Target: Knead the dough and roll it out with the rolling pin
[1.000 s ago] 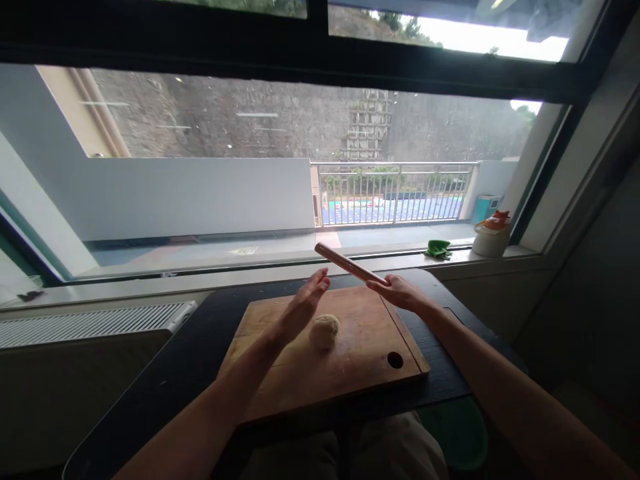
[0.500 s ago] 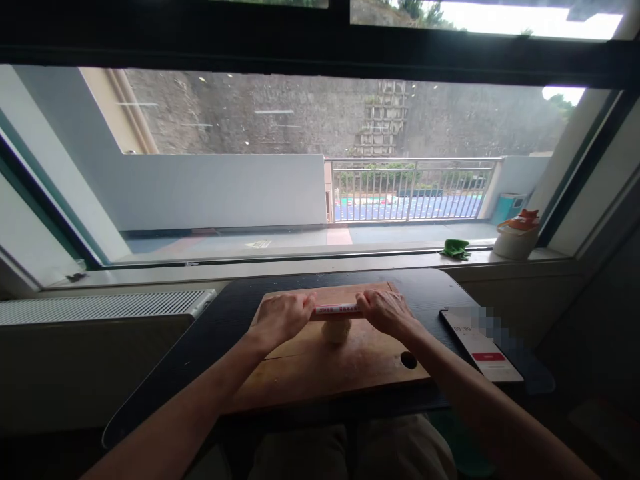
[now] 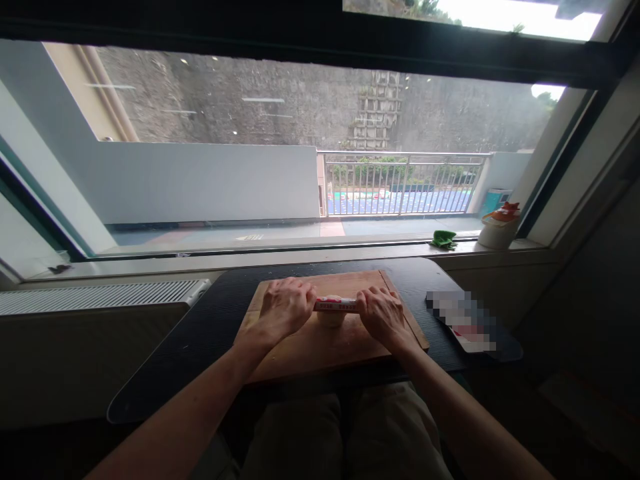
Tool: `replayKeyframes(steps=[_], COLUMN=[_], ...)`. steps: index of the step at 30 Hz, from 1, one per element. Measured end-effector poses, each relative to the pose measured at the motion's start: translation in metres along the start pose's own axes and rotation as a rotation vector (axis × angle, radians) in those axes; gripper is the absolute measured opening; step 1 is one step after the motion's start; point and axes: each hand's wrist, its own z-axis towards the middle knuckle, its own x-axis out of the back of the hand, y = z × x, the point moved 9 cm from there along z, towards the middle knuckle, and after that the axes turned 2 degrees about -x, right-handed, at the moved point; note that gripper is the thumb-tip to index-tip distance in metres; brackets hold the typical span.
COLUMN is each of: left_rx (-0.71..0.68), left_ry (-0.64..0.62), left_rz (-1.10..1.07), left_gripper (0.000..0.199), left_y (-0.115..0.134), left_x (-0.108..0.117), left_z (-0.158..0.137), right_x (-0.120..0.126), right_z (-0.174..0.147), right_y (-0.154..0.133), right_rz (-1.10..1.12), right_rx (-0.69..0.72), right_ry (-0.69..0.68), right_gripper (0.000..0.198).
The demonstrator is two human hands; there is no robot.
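A rolling pin [image 3: 336,305] with a red and white printed wrapper lies crosswise over a pale lump of dough [image 3: 331,320]. It presses into the dough's top, and some dough shows both behind and in front of it. My left hand [image 3: 289,303] is closed round the pin's left end, and my right hand [image 3: 383,313] grips the right end. Both ends of the pin are hidden in the fists. Under the dough is a wooden cutting board [image 3: 310,357].
The board rests on a black table [image 3: 200,347] beneath a wide window. A phone [image 3: 465,327], partly blurred, lies to the right. On the sill [image 3: 370,255] are a green cloth-like item [image 3: 444,239] and a white container [image 3: 497,233] with an orange top. A radiator [image 3: 125,300] stands at left.
The rolling pin has come nearer over the dough and now presses on its top, where before it was at the dough's far side. Both hands kept their grip. The view shifted slightly.
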Motion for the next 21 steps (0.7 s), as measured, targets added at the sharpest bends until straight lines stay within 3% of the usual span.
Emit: replayKeyframes(steps=[2, 8, 11, 13, 16, 18, 21], left_rx=[-0.008, 0.082, 0.083, 0.056, -0.008, -0.041, -0.043], left_ry=[-0.036, -0.338, -0.229, -0.07, 0.101, 0.115, -0.017], left_rz=[0.002, -0.054, -0.02, 0.023, 0.037, 0.031, 0.029], left_gripper=[0.045, 0.039, 0.04, 0.043, 0.049, 0.049, 0.044], left_y=[0.002, -0.013, -0.014, -0.009, 0.004, 0.011, 0.013], left_x=[-0.003, -0.031, -0.028, -0.02, -0.009, -0.006, -0.013], left_z=[0.006, 0.039, 0.037, 0.024, 0.002, -0.003, 0.013], right_x=[-0.002, -0.014, -0.009, -0.003, -0.006, -0.01, -0.013], right_z=[0.001, 0.048, 0.044, 0.025, -0.009, -0.02, -0.01], right_y=[0.003, 0.009, 0.008, 0.006, 0.008, 0.01, 0.016], right_rz=[-0.006, 0.005, 0.025, 0.031, 0.057, 0.066, 0.048], right_rx=[-0.028, -0.087, -0.066, -0.027, -0.004, -0.004, -0.039], right_ry=[-0.004, -0.14, -0.076, 0.021, 0.04, 0.003, -0.036], right_gripper=[0.047, 0.042, 0.039, 0.039, 0.04, 0.038, 0.041])
